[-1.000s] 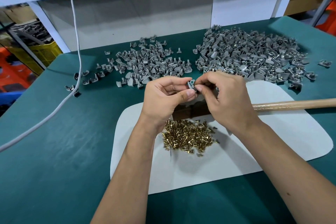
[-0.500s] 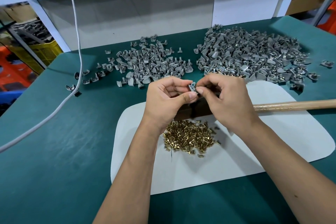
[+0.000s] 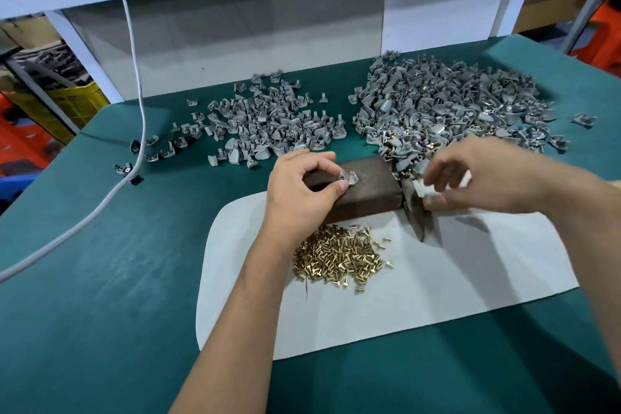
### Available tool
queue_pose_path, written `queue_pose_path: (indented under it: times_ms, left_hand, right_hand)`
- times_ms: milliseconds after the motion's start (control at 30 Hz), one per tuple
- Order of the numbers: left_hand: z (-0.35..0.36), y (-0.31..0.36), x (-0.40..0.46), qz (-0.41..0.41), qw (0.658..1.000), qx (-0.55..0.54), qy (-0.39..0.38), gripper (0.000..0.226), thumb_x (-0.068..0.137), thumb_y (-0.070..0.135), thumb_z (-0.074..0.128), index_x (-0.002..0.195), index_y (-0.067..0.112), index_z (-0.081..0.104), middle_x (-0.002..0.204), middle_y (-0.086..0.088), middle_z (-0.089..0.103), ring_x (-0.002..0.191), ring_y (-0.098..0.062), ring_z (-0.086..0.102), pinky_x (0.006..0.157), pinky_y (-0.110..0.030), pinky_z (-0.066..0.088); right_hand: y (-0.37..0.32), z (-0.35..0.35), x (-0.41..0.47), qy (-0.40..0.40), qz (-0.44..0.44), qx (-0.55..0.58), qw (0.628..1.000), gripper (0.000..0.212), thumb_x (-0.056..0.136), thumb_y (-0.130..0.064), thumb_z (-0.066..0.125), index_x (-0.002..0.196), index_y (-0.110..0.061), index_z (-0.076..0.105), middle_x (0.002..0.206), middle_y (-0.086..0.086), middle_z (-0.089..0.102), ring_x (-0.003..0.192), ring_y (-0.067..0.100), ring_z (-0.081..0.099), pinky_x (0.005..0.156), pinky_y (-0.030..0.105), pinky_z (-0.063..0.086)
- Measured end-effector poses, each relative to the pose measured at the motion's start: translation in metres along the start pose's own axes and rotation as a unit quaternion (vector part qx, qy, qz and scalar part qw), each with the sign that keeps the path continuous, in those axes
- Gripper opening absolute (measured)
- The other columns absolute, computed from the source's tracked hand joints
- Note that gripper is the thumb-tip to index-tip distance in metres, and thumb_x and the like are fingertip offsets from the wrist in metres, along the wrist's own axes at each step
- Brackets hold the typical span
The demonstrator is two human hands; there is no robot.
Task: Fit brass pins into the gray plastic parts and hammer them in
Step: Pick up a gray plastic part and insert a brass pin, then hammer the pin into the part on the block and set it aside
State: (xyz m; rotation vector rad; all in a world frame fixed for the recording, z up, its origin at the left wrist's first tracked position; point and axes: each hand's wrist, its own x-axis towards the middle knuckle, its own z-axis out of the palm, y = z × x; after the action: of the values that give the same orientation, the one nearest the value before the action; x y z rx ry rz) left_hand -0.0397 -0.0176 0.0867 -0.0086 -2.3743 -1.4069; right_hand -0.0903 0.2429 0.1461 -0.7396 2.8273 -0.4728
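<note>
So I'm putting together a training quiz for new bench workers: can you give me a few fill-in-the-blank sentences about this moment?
1. The left hand pinches one gray plastic part on top of the dark ____.
2. The heap of brass pins lies on the ____ mat.
3. The larger pile of gray parts lies on the ____ side of the table.
4. The right hand is blurred, near the ____ head.

Missing words: block; white; right; hammer
</note>
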Motion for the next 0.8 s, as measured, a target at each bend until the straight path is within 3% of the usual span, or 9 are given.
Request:
queue_pose_path:
  times_ms: [33, 100, 233, 333, 400, 533, 667, 800]
  left_hand:
    - [-0.001, 0.000, 0.000, -0.004, 1.000, 0.000, -0.003, 0.017, 0.078, 0.011, 0.086, 0.080, 0.025, 0.076, 0.112, 0.007, 0.074, 0.121, -0.011, 0.061, 0.111, -0.037, 0.043]
    - [-0.001, 0.000, 0.000, -0.012, 1.000, -0.013, -0.011, 0.016, 0.078, 0.011, 0.086, 0.078, 0.025, 0.077, 0.112, 0.005, 0.073, 0.118, -0.009, 0.063, 0.110, -0.042, 0.045]
    - [-0.002, -0.001, 0.001, -0.029, 0.999, -0.015, -0.014, 0.012, 0.078, 0.014, 0.087, 0.078, 0.023, 0.078, 0.115, 0.007, 0.073, 0.118, -0.008, 0.063, 0.109, -0.042, 0.046]
    - [-0.002, -0.002, 0.001, -0.031, 0.999, -0.020, -0.018, 0.013, 0.078, 0.013, 0.087, 0.077, 0.022, 0.077, 0.116, 0.006, 0.073, 0.116, -0.008, 0.065, 0.108, -0.042, 0.047]
    - [0.000, -0.002, 0.002, -0.030, 0.999, -0.023, -0.020, 0.013, 0.078, 0.012, 0.086, 0.076, 0.020, 0.077, 0.115, 0.004, 0.074, 0.113, -0.008, 0.066, 0.107, -0.041, 0.049]
    - [0.001, -0.003, 0.002, -0.034, 0.999, -0.029, -0.021, 0.012, 0.077, 0.010, 0.087, 0.077, 0.018, 0.078, 0.113, 0.001, 0.074, 0.110, -0.007, 0.068, 0.105, -0.039, 0.051]
    - [0.000, -0.002, 0.003, -0.054, 0.998, -0.036, -0.020, 0.011, 0.077, 0.012, 0.088, 0.076, 0.019, 0.079, 0.112, 0.001, 0.074, 0.110, -0.005, 0.068, 0.105, -0.039, 0.051]
    - [0.000, -0.001, 0.004, -0.063, 0.997, -0.039, -0.020, 0.014, 0.076, 0.015, 0.088, 0.072, 0.025, 0.079, 0.113, 0.001, 0.075, 0.110, -0.006, 0.068, 0.107, -0.041, 0.049]
  right_hand:
    - [0.004, 0.002, -0.002, -0.040, 0.013, -0.030, 0.999, 0.021, 0.080, -0.024, 0.086, 0.091, -0.031, 0.070, 0.085, -0.012, 0.071, 0.079, 0.004, 0.066, 0.075, 0.025, 0.055]
    - [0.007, 0.010, -0.003, -0.041, 0.023, -0.044, 0.998, 0.022, 0.078, -0.025, 0.086, 0.090, -0.029, 0.068, 0.085, -0.008, 0.068, 0.080, 0.012, 0.064, 0.077, 0.035, 0.054]
    - [0.010, 0.013, -0.005, -0.034, -0.015, -0.043, 0.998, 0.014, 0.086, -0.026, 0.081, 0.089, -0.023, 0.068, 0.087, -0.007, 0.067, 0.082, 0.011, 0.061, 0.078, 0.036, 0.051]
    - [0.013, 0.000, -0.010, -0.030, -0.015, 0.071, 0.997, 0.010, 0.092, -0.016, 0.073, 0.091, -0.022, 0.066, 0.079, -0.006, 0.073, 0.074, 0.010, 0.066, 0.069, 0.027, 0.053]
    - [0.007, -0.007, -0.010, 0.015, -0.035, 0.144, 0.989, 0.009, 0.097, -0.016, 0.065, 0.094, -0.024, 0.064, 0.080, -0.010, 0.072, 0.072, 0.011, 0.065, 0.065, 0.023, 0.050]
    - [-0.029, 0.004, 0.003, 0.121, -0.071, 0.113, 0.984, 0.023, 0.105, -0.035, 0.050, 0.086, -0.025, 0.059, 0.069, -0.005, 0.060, 0.059, 0.000, 0.053, 0.052, 0.018, 0.039]
    - [-0.057, 0.018, 0.013, 0.126, -0.075, 0.028, 0.989, 0.035, 0.107, -0.037, 0.043, 0.074, -0.026, 0.046, 0.070, -0.006, 0.056, 0.066, 0.017, 0.054, 0.063, 0.036, 0.039]
    - [-0.058, 0.011, 0.015, 0.262, -0.086, 0.059, 0.960, 0.031, 0.104, -0.050, 0.032, 0.091, -0.027, 0.049, 0.064, -0.002, 0.055, 0.054, 0.017, 0.050, 0.052, 0.033, 0.034]
